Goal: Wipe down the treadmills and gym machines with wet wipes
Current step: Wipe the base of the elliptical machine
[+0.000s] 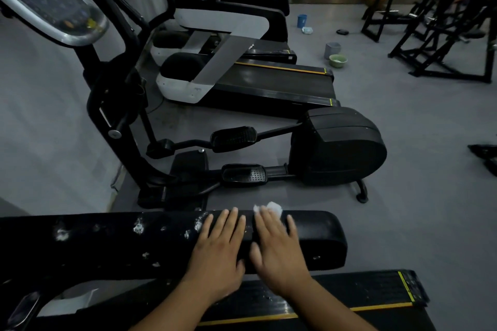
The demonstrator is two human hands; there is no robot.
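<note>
Dim gym: black treadmill armrest (107,239) flecked white.
Left hand (218,248) flat, grip wide; right hand (279,248) flat, pressing crumpled white wipe (275,208).

Wipe (274,208) half-hidden beneath right hand (278,248)

matt black padded handrail (172,242), crumpled white wipe (274,207)

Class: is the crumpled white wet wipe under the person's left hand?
No: the crumpled white wet wipe shows at the fingertips of the right hand, while the left hand lies flat on the black padded handrail.
</note>
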